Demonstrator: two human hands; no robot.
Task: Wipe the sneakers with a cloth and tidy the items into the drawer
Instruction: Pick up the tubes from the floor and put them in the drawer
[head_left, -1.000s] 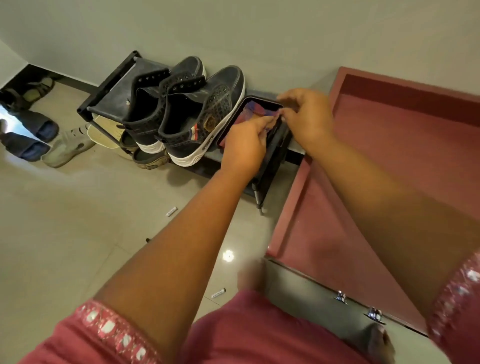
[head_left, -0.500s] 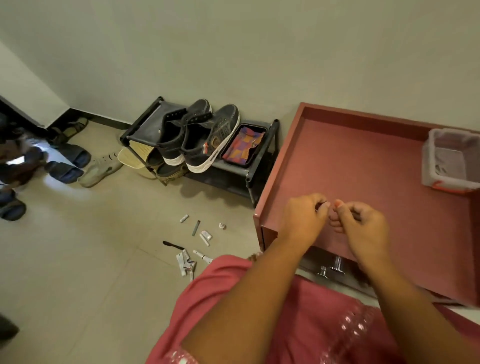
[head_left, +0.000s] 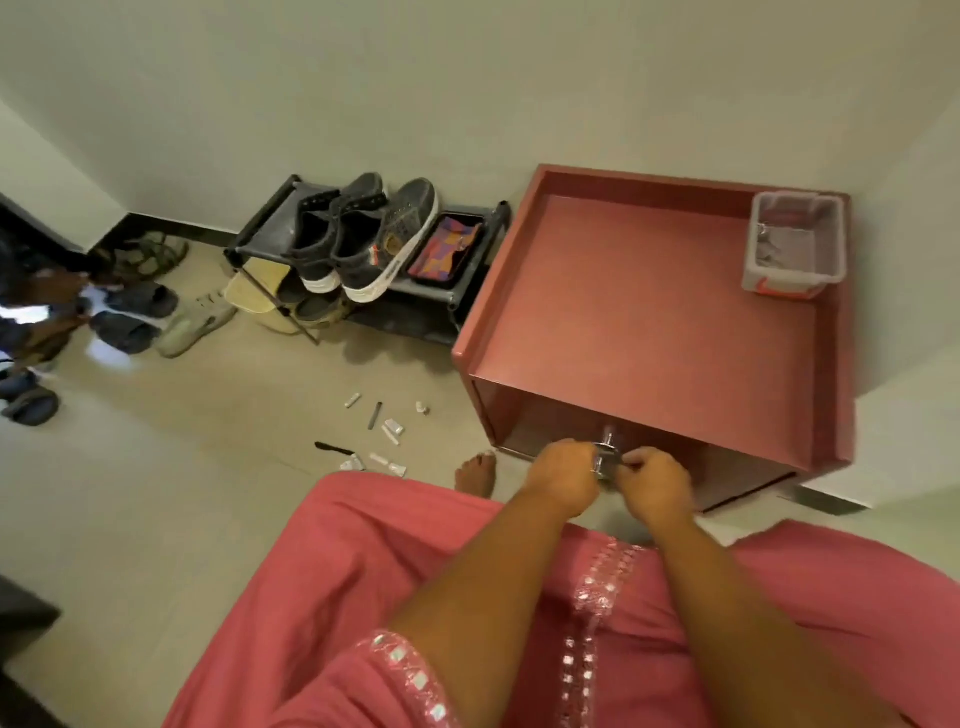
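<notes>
- Left hand (head_left: 563, 477) and right hand (head_left: 652, 480) curled round the metal handles (head_left: 605, 460) on the drawer (head_left: 550, 431) front of the red cabinet (head_left: 639, 312).
- Pale tiled floor (head_left: 208, 467), plain wall (head_left: 467, 78) behind the cabinet.
- Left of the cabinet: black shoe rack (head_left: 457, 296) bearing grey sneakers (head_left: 363, 239), patterned cloth (head_left: 449, 249) in a tray beside them.
- On the cabinet top, far right corner: clear plastic box (head_left: 795, 249).
- Scattered small items (head_left: 384, 431) on the floor left of the drawer; bare foot (head_left: 475, 473) near them.

Home entryway: shoe rack (head_left: 363, 291) against wall, sandals (head_left: 132, 317) on tiled floor (head_left: 156, 493), red cabinet (head_left: 649, 322).
</notes>
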